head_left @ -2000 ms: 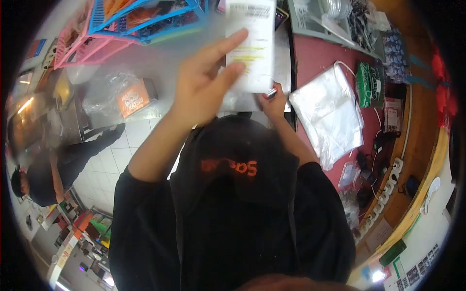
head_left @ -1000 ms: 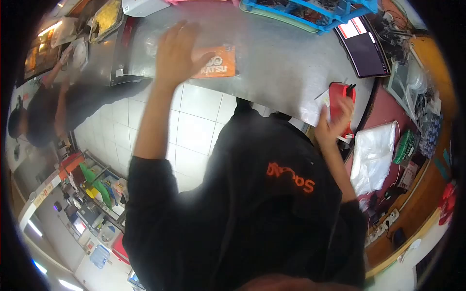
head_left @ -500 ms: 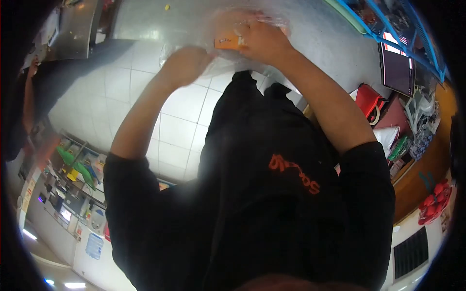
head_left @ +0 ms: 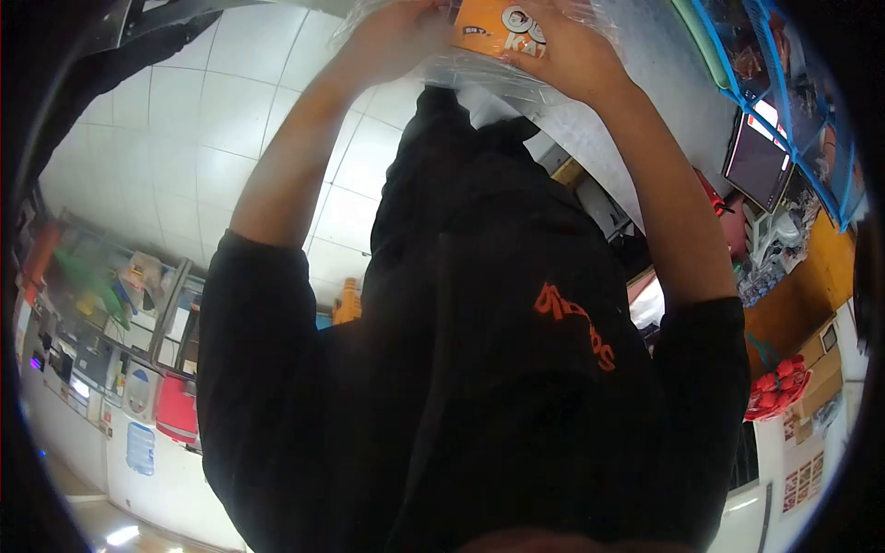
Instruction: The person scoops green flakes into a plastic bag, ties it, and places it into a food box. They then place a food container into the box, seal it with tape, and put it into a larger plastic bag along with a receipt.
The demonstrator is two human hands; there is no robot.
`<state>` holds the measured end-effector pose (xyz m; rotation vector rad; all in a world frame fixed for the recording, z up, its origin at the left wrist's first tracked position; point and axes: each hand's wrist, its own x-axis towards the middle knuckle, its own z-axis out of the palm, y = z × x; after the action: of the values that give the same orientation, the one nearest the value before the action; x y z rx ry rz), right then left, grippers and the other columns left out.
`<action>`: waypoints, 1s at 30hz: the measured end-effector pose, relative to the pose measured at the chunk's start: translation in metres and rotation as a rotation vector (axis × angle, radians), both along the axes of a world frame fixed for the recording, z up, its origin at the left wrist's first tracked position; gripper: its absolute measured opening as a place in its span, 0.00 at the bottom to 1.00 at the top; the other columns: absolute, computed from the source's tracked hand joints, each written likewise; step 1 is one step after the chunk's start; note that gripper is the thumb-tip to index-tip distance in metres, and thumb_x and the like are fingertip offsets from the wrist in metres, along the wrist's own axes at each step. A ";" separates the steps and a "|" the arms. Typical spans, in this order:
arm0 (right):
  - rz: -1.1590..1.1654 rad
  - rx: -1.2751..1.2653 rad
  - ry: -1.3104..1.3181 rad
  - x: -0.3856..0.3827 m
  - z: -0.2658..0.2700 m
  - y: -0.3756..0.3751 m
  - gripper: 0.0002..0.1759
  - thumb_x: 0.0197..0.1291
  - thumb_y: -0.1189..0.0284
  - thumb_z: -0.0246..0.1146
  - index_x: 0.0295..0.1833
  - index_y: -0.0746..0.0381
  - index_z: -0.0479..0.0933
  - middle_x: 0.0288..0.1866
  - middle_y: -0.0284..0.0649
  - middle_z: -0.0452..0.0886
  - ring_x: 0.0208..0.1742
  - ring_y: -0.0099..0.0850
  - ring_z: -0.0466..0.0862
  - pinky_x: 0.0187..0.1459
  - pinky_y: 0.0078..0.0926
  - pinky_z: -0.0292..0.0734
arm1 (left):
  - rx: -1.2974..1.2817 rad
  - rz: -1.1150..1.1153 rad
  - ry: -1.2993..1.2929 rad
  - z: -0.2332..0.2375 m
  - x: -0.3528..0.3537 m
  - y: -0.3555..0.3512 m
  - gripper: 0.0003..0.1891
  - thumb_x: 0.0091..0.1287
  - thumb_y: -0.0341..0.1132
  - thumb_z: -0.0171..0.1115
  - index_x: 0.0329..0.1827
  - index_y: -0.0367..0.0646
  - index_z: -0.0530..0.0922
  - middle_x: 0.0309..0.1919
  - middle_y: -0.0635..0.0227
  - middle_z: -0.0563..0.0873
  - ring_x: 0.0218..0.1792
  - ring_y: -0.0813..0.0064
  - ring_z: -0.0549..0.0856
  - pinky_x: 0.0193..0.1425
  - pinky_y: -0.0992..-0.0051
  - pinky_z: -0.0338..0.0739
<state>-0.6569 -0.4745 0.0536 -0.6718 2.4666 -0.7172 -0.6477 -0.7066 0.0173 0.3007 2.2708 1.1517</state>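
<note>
An orange box (head_left: 484,28) with round dark-and-white pictures and white letters is at the top of the view, inside or under clear plastic wrap (head_left: 498,76). My right hand (head_left: 572,57) grips the box at its right side, the thumb on its lower edge. To the left, my left hand (head_left: 392,39) is closed at the plastic beside the box; its fingertips are partly hidden near the top edge of the view.
Behind the box lies a grey table top (head_left: 659,111). At the right are a blue-framed rack (head_left: 784,120), a dark screen (head_left: 758,161) and a red bundle (head_left: 779,387). White floor tiles (head_left: 230,111) spread at the left.
The orange box shows more of its face and sits higher in the view. Both hands have moved up, and the left hand is nearer the box. The whole view has turned somewhat.
</note>
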 end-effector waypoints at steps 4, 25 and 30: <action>-0.093 0.049 0.143 0.012 0.002 -0.014 0.39 0.52 0.62 0.65 0.69 0.61 0.60 0.68 0.53 0.65 0.61 0.51 0.72 0.62 0.41 0.68 | 0.149 0.194 0.027 -0.004 0.006 0.010 0.12 0.59 0.31 0.60 0.43 0.34 0.79 0.30 0.56 0.84 0.32 0.65 0.83 0.39 0.66 0.76; 0.415 0.500 0.116 -0.015 0.012 -0.048 0.25 0.45 0.64 0.69 0.49 0.64 0.77 0.47 0.52 0.79 0.48 0.47 0.80 0.51 0.38 0.75 | 0.299 0.596 -0.050 -0.015 0.025 0.013 0.11 0.55 0.35 0.63 0.37 0.36 0.80 0.29 0.53 0.84 0.32 0.60 0.84 0.39 0.66 0.76; 0.422 0.313 0.191 -0.022 0.028 -0.069 0.31 0.38 0.69 0.69 0.54 0.63 0.75 0.65 0.58 0.65 0.66 0.56 0.63 0.70 0.42 0.54 | 0.287 0.616 -0.157 -0.009 0.028 0.010 0.11 0.55 0.35 0.63 0.36 0.36 0.79 0.29 0.53 0.83 0.32 0.60 0.84 0.39 0.66 0.76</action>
<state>-0.6786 -0.5432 0.0820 -1.1266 2.4060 -0.1082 -0.6193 -0.6969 0.0079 -0.4047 2.1093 1.7415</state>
